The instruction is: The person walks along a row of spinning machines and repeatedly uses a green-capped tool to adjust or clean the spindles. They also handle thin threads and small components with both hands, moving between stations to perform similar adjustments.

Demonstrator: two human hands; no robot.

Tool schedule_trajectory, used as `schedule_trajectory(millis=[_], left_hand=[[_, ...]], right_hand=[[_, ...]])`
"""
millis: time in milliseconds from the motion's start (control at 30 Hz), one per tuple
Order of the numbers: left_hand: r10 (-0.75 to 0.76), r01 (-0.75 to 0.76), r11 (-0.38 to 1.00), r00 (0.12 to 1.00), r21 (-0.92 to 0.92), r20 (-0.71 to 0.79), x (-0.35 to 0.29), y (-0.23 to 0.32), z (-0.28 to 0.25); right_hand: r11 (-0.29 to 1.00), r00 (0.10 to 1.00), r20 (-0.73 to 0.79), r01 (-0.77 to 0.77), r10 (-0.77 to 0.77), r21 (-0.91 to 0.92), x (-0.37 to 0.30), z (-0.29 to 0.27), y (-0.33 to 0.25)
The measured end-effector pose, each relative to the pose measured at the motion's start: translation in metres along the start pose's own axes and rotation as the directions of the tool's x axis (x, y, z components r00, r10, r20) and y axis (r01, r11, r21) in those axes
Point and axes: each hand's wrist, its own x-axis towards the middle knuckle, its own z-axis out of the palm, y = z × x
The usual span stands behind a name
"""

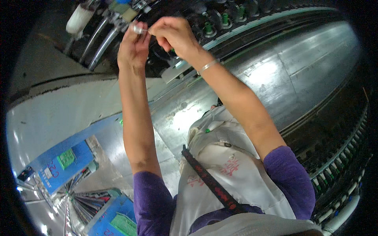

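Both arms reach up to the machine at the top of the head view. My left hand [134,49] is raised with its fingers closed near a small shiny whitish piece [138,29]; blur hides its kind. Beside it on the right, my right hand [175,36] is bent in a pinch, fingertips pointing at the left hand. A short thin pale strand [145,30] seems to run between the two sets of fingertips. Behind the hands stand several green-based bobbins [208,28] in a row. A metal bracelet [208,67] circles my right wrist.
A white roll [80,18] and metal rods [103,49] are close left of my hands. Another bobbin row [334,169] curves along the right. Blue panels [63,165] stand at lower left. A metal-plated floor [271,74] lies between the machines. A white apron [236,173] covers my front.
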Motion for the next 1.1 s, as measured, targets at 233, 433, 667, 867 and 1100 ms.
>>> schedule_trajectory(millis=[233, 433, 667, 867, 1100], left_hand=[[-0.276, -0.147, 0.575, 0.891, 0.805, 0.36, -0.163, -0.1, -0.109], [-0.581, -0.775, 0.008, 0.51, 0.632, 0.634, -0.243, -0.148, -0.186], [-0.812, -0.679, -0.256, 0.537, 0.688, 0.228, -0.225, -0.194, -0.119], [-0.493, -0.394, 0.317, 0.709, 0.863, 0.504, -0.157, -0.158, -0.02], [-0.204, -0.068, 0.759, 0.92, 0.647, 0.336, -0.083, -0.117, 0.111]], right_hand=[[0.926, 0.949, -0.276, 0.039, -0.152, -0.376, -0.056, -0.1, -0.015], [0.0, 0.428, 0.21, 0.441, -0.879, -0.898, 0.005, -0.158, -0.08], [-0.4, 0.259, 0.48, 0.308, -0.838, -0.863, 0.058, -0.169, -0.134], [-0.317, 0.426, 0.385, 0.224, -0.819, -0.922, 0.079, -0.156, -0.133], [0.982, 0.91, -0.371, 0.168, -0.186, -0.081, 0.074, -0.147, -0.124]])
